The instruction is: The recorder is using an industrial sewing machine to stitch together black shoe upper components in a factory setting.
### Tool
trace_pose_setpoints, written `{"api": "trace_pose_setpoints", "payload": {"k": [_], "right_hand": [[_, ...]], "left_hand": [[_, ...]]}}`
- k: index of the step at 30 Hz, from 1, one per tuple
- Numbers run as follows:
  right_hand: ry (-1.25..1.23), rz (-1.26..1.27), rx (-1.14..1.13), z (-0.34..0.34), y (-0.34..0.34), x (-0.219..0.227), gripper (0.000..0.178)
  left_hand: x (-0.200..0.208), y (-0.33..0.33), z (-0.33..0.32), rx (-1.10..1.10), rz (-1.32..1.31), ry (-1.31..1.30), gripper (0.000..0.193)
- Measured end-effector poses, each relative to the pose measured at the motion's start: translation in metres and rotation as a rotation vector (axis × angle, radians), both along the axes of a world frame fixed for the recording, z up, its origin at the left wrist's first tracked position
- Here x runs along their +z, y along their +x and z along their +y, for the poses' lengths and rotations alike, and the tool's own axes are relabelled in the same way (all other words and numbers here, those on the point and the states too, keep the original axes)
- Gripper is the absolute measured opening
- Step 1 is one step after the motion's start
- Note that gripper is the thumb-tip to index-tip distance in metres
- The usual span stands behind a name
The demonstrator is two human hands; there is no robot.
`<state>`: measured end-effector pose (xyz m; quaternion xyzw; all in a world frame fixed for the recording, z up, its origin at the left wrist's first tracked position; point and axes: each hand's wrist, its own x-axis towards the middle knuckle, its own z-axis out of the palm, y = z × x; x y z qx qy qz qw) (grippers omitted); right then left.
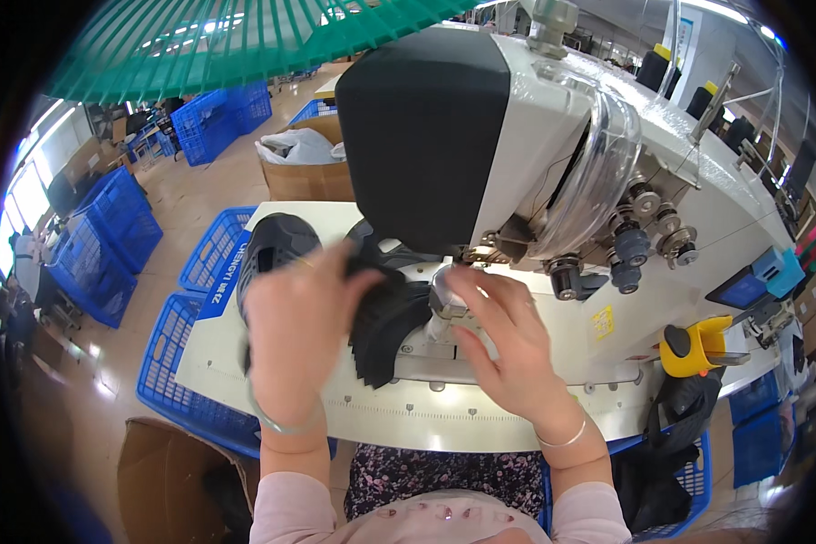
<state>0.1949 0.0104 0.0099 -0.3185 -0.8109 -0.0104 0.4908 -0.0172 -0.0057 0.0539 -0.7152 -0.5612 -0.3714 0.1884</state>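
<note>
I sit at a white industrial sewing machine (539,127) with a dark head cover (426,136). My left hand (299,317) is smeared by motion above the left of the white work table (426,417), so what its fingers hold cannot be made out. Beside it lies a fanned stack of black fabric pieces (385,340). A black shoe upper (281,238) lies partly behind that hand. Below the sewing head, my right hand (508,344) is open, thumb and fingers apart, near the metal post (446,299); nothing shows in it.
A yellow holder (694,349) sits at the table's right, above black pieces in a blue crate (694,480). Blue crates (168,354) and a cardboard box (177,480) stand left. A green slatted cover (236,45) hangs overhead. Behind the table is a box with white bags (304,150).
</note>
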Motion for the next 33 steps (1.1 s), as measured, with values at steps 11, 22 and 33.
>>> {"api": "trace_pose_setpoints", "payload": {"k": [11,22,33], "right_hand": [[-1.032,0.204,0.759,0.013,0.036,-0.048,0.031],[-1.013,0.7,0.549,-0.005,0.021,-0.078,0.038],[-1.016,0.661,0.357,-0.002,0.013,-0.086,0.036]], "left_hand": [[-0.055,0.018,0.009,-0.89,-0.822,-1.018,0.034],[-0.093,0.037,0.016,-1.054,-1.334,-1.165,0.021],[-0.112,0.032,0.033,-1.032,-1.298,-1.273,0.019]]}}
